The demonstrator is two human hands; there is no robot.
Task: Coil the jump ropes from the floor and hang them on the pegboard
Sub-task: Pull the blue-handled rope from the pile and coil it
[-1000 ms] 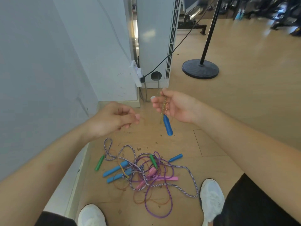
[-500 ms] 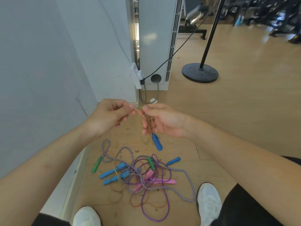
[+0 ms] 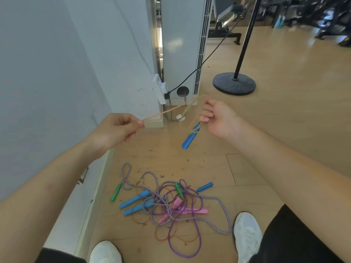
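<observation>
Two grips, left hand (image 3: 114, 132) and right hand (image 3: 219, 118), clamp one blue-handled tan rope (image 3: 171, 110).

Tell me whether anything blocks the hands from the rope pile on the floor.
Nothing visible does: only open air lies between the left hand, the right hand and the pile. Both hands hold the tan rope, though.
</observation>
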